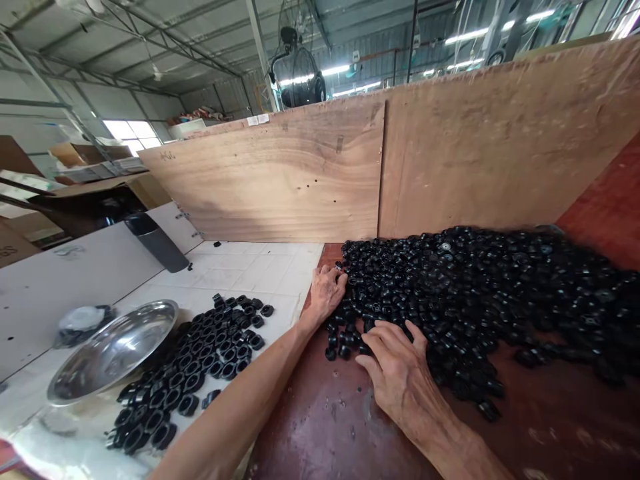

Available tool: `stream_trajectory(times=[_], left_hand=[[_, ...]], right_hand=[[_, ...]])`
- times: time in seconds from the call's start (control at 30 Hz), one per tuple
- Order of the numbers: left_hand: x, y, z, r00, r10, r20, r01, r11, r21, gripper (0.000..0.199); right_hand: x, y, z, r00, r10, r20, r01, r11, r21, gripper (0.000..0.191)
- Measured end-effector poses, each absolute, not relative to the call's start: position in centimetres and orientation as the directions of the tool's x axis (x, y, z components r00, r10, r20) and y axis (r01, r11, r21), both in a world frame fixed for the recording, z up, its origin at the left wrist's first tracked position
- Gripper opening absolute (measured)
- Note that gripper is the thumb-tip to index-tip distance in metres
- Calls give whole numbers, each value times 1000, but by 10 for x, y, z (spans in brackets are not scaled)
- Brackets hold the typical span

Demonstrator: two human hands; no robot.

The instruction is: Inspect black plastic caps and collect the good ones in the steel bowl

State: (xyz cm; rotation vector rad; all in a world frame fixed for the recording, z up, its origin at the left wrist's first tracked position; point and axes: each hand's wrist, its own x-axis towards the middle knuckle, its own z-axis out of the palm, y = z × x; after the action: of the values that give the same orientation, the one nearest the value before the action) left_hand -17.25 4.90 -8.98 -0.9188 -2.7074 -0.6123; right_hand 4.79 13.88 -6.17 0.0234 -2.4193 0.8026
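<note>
Black pile [475, 287] partly past right edge

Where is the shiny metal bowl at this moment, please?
In the head view, the metal bowl is at the lower left, over the white surface, just left of the spread of black rings.

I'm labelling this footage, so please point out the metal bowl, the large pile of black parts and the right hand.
Metal bowl [113, 353]: head view, bare inside.
Large pile of black parts [465, 287]: head view, its middle.
Right hand [400, 367]: head view, back of the hand.
</note>
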Motion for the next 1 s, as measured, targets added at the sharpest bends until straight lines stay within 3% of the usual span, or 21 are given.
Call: stream_trajectory(times=[0.17,0.3,0.47,0.7,0.83,1.0], left_hand=[[-122,42,-90,-867,326,377,472,779,413,24],[-104,36,-85,-901,221,375,398,764,508,30],[-96,32,-82,-917,213,338,383,711,589,34],[-69,5,-66,-941,256,219,330,564,757,27],[-64,-23,-56,-963,226,145,247,536,807,23],[-107,-20,-58,-972,204,113,218,621,753,19]], right_hand=[[59,118,-53,-852,-9,523,-323,797,-511,42],[58,109,-68,-876,-95,473,-332,830,-449,35],[47,134,-77,-907,-26,421,-196,910,-366,10],[45,165,-71,-935,33,353,-69,960,-273,17],[43,167,-70,-903,76,423,-61,952,-301,21],[43,162,-67,-848,42,528,-167,925,-341,13]])
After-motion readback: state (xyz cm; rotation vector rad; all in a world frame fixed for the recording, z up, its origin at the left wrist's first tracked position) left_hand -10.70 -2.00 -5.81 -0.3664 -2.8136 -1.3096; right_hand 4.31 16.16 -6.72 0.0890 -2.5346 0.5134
